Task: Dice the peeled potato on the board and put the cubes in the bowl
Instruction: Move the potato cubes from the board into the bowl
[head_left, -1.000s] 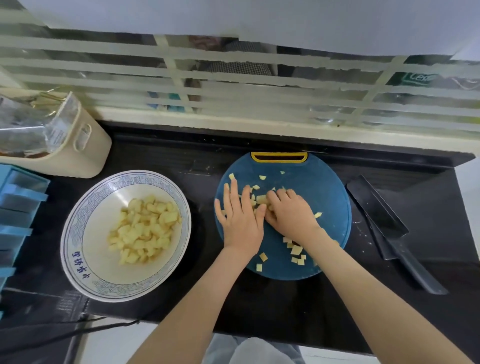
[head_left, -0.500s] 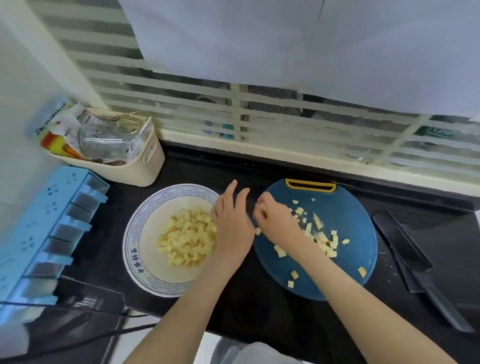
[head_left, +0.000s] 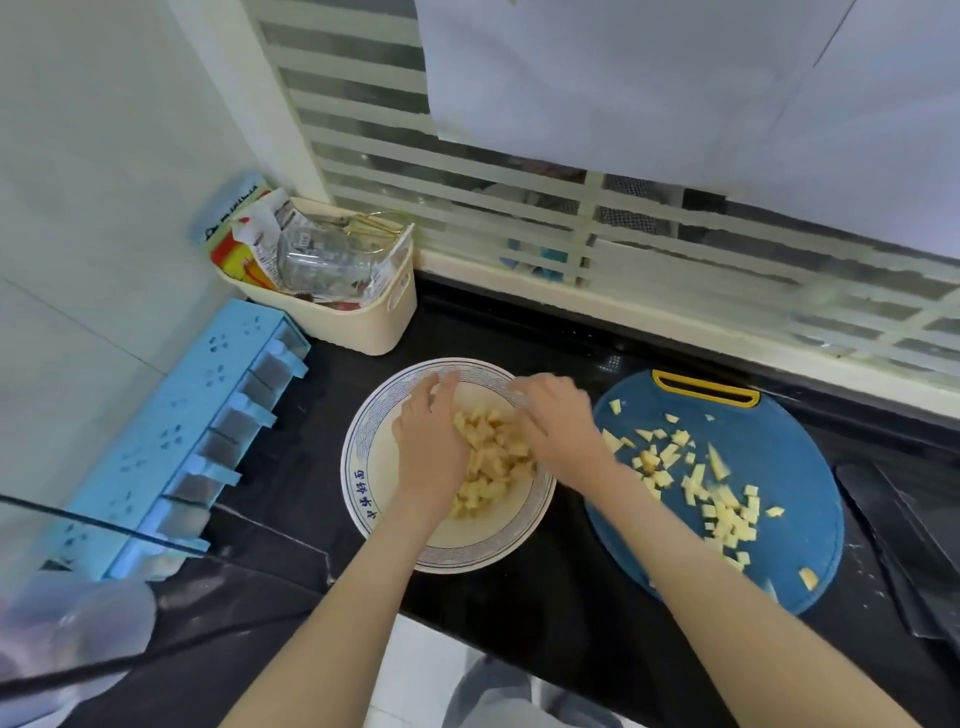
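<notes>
Two bare hands are over one white bowl (head_left: 358, 480) with a blue patterned rim, which stands on the black surface (head_left: 545, 603). The left hand (head_left: 428, 452) is over the bowl's left half, its fingers (head_left: 434, 387) straight and close together, its palm turned toward the heap of potato cubes (head_left: 493, 467) inside the bowl. The right hand (head_left: 558, 428) reaches in from the right with its knuckles up and its fingers pointing down into the heap; they are blurred and partly hidden, so whether they are apart or closed on any cubes I cannot tell. The heap lies between the two hands and touches both.

Just to the right of the bowl lies one round blue cutting board (head_left: 800, 447) with one yellow handle slot (head_left: 704, 391) at its far edge. More diced potato (head_left: 727, 512) is scattered on it, perhaps a few dozen pieces, thickest in a loose band down the middle, with single cubes near the far and near edges.

Behind the bowl stands one cream basket (head_left: 374, 332) stuffed with packets. One light blue rack (head_left: 176, 436) runs along the left wall
</notes>
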